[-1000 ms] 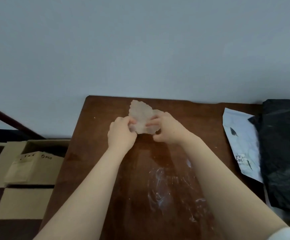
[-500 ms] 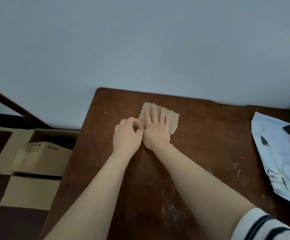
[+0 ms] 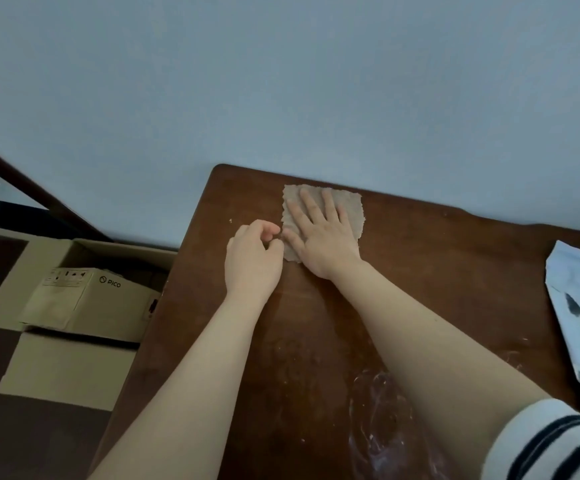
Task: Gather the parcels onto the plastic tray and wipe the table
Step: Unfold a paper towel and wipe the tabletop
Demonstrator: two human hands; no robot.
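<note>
A thin damp wipe (image 3: pixel 353 206) lies spread flat on the dark brown table (image 3: pixel 437 271) near its far left corner. My right hand (image 3: pixel 319 233) presses flat on the wipe with its fingers spread. My left hand (image 3: pixel 253 258) rests beside the wipe's left edge, fingers curled, thumb and forefinger at that edge; whether they pinch it is unclear. A pale blue-white parcel bag (image 3: pixel 579 323) with a printed label lies at the table's right edge, partly out of frame. No plastic tray is in view.
White smears (image 3: pixel 378 410) mark the table's near middle. Cardboard boxes (image 3: pixel 87 299) stand on the dark floor left of the table. A pale wall runs right behind the table's far edge.
The wipe, held crumpled in both hands a second ago, now lies unfolded flat under my right palm and sits a little nearer the far edge. The view has shifted left; the black bag is gone from frame.
</note>
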